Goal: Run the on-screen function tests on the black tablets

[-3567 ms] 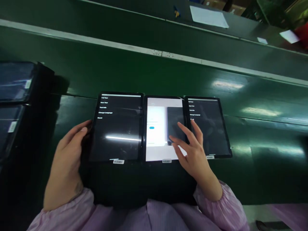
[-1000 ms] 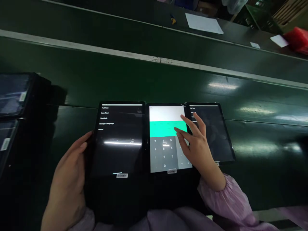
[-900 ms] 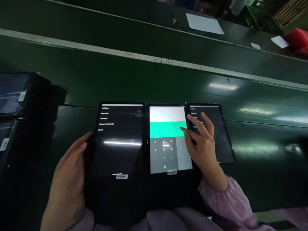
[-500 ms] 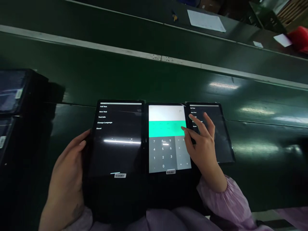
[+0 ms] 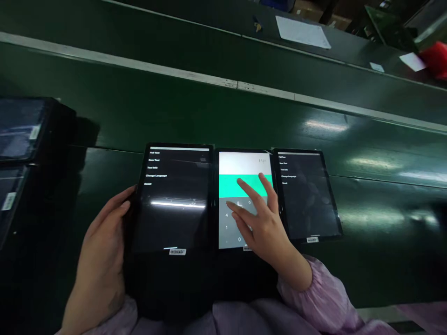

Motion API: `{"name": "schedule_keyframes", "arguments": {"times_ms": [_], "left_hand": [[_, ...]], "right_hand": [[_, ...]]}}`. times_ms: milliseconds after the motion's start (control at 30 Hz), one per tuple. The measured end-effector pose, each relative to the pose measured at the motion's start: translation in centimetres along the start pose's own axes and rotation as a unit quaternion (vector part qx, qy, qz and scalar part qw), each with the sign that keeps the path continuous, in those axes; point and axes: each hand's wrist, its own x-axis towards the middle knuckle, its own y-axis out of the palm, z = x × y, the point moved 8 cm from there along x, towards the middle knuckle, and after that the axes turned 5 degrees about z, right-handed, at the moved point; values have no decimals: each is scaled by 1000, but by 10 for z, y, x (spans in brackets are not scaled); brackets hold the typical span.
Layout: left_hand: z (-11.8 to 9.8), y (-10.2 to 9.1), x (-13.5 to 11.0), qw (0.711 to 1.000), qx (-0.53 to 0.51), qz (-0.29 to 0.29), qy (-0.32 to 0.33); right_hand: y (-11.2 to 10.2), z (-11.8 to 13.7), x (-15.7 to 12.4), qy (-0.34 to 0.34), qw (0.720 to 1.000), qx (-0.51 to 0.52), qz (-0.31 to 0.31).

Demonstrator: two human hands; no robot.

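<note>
Three tablets lie side by side before me. The middle tablet (image 5: 245, 163) shows a calculator, with a white strip, a green band and grey number keys. Over its keypad is my right hand (image 5: 263, 225), fingers spread, the index fingertip at the upper left key; whether it touches the glass I cannot tell. My left hand (image 5: 106, 246) grips the left edge of the left tablet (image 5: 174, 190), thumb at its edge and the other fingers partly hidden. That tablet and the right tablet (image 5: 307, 200) both show a dark screen with a short white text menu.
Stacked dark tablets (image 5: 21, 130) with white labels stand at the far left. A pale metal strip (image 5: 157, 70) crosses the green bench (image 5: 167, 109). Farther back lie a white sheet (image 5: 302, 32), a small yellowish object (image 5: 257, 27) and a red item (image 5: 436, 60) at the right.
My right hand has moved left across the calculator, from the green band's right end to the keypad's upper left. More symbols show in the white strip. My left hand stays at the left tablet.
</note>
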Motion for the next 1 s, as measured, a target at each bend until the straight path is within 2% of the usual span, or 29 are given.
{"name": "schedule_keyframes", "arguments": {"times_ms": [67,167,233,300,400,567,733,900,1000], "left_hand": [[4,2,1,999,-24,17,-36],[3,-3,2,997,-53,-9,-48],[3,-4,2,997,-61,-17,-53],[5,-4,2,995,-65,-27,-70],[7,-5,3,993,-76,-37,-85],[11,-4,6,992,-85,-46,-84],[13,-5,7,993,-64,-56,-82],[12,-6,5,997,-44,-28,-56],[11,-7,2,998,-29,-38,-48]], "right_hand": [[1,-1,-1,6,1000,-4,-2],[-15,-22,-8,51,994,-34,-91],[-28,-42,-14,95,980,-72,-158],[-33,-59,-18,124,971,-98,-178],[-29,-67,-18,126,974,-92,-161],[-17,-58,-14,90,987,-66,-112],[-23,-66,-19,124,978,-74,-149],[-12,-57,-15,111,988,-45,-98],[-18,-68,-19,156,981,-48,-106]]}}
